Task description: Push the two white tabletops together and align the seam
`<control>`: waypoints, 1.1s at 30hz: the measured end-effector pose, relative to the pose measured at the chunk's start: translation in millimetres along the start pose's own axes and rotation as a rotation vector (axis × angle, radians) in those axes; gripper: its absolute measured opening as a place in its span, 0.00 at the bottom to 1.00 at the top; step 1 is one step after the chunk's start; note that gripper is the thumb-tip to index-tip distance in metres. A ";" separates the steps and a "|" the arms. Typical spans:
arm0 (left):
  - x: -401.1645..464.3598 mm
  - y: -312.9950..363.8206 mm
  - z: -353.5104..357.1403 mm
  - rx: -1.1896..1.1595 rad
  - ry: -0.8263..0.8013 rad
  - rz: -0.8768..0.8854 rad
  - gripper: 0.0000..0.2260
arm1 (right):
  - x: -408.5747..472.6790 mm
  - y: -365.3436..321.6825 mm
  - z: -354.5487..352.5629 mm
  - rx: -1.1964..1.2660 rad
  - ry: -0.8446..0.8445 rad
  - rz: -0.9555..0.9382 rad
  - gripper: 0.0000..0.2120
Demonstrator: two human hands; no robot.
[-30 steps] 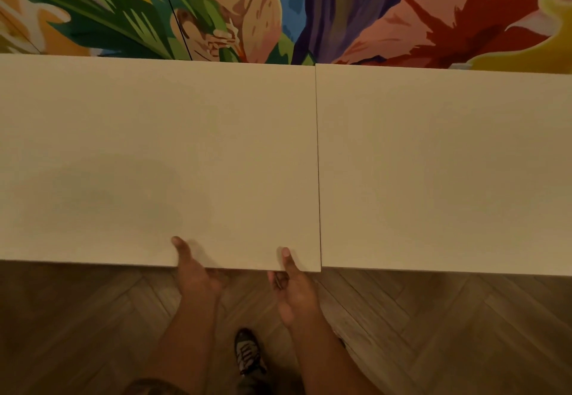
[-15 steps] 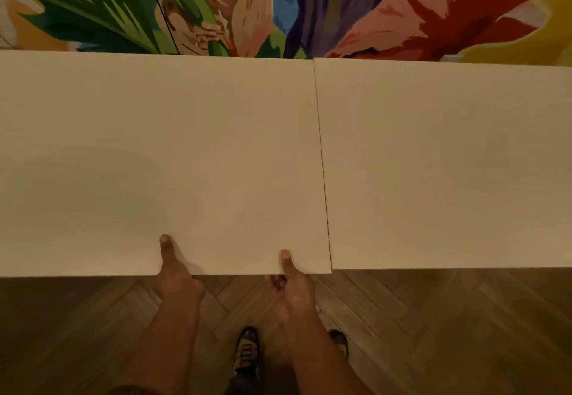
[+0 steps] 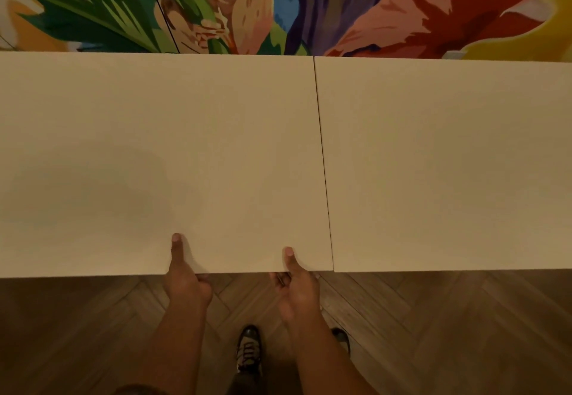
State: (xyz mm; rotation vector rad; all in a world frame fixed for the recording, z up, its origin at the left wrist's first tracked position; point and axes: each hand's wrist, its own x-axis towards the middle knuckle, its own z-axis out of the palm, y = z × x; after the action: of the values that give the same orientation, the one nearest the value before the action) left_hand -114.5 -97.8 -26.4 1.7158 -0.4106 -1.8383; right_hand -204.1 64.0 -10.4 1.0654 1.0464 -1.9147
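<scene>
1. The left tabletop [image 3: 154,162] and the right tabletop [image 3: 448,162] lie side by side, and only a thin dark seam [image 3: 323,165] runs between them.
2. The left hand [image 3: 185,283] clamps the near edge of the left tabletop, well to the left of the seam: the thumb lies on top and the other fingers are hidden under the board.
3. The right hand [image 3: 297,286] grips the same edge in the same way, just to the left of the seam.
4. I think both hands hold this one board because it is the one to be shifted, while the right tabletop stays free.
5. At the seam, the near edge of the left tabletop stands a little closer to the person, so the alignment seems not finished.
6. Beyond the far end of the seam there is a colourful mural [image 3: 278,4].
</scene>
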 end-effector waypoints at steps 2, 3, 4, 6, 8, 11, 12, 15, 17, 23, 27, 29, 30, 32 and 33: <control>-4.6 -9.2 1.0 0.003 -0.019 -0.020 0.20 | 2.0 -0.7 2.1 0.014 0.018 0.000 0.22; -6.4 -12.9 2.2 0.001 -0.020 -0.029 0.19 | 3.7 -0.9 2.0 0.025 0.023 -0.003 0.22; -7.1 -15.4 3.1 0.000 -0.018 -0.034 0.20 | 5.0 -0.7 1.3 0.034 0.024 -0.007 0.21; -5.5 -16.5 4.5 0.004 -0.005 -0.042 0.21 | 7.3 0.2 0.8 0.039 0.037 -0.019 0.22; -1.7 -16.5 5.0 0.001 0.006 -0.050 0.22 | 11.5 0.8 1.1 0.041 0.053 -0.029 0.22; 4.0 -16.2 6.3 0.004 0.002 -0.057 0.22 | 17.3 1.4 1.5 0.020 0.073 -0.010 0.18; 5.7 -16.1 6.7 0.011 0.003 -0.054 0.21 | 19.0 1.4 1.7 0.018 0.077 -0.008 0.17; 8.1 -15.1 8.4 0.010 -0.015 -0.038 0.21 | 23.0 0.0 2.6 0.030 0.075 -0.012 0.13; 9.1 -12.8 8.6 0.006 -0.028 -0.037 0.22 | 21.4 0.3 3.9 0.015 0.068 -0.020 0.11; 4.5 -11.4 5.5 0.008 -0.070 -0.017 0.18 | 13.9 -2.2 -1.5 -0.011 0.034 -0.018 0.13; 3.0 -11.1 4.3 0.029 -0.054 -0.033 0.19 | 13.4 -1.5 -3.4 -0.005 0.014 -0.016 0.16; 2.6 -10.8 3.8 0.046 -0.037 -0.036 0.19 | 13.9 0.3 -3.6 -0.002 0.016 -0.019 0.16; 2.0 -10.4 3.9 0.053 -0.022 -0.035 0.19 | 14.4 0.2 -3.5 -0.002 0.018 -0.021 0.16; 0.9 -9.9 2.3 0.056 0.000 -0.034 0.19 | 13.6 -1.1 -5.7 -0.002 0.006 -0.010 0.14; 1.1 -9.8 1.4 0.052 -0.007 -0.033 0.18 | 13.0 -2.3 -7.8 0.002 -0.012 0.004 0.14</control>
State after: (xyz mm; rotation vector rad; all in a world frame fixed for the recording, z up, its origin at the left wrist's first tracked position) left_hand -117.9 -91.0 -32.9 1.7611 -0.4386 -1.8731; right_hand -209.0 69.4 -23.9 1.0554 1.0353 -1.9165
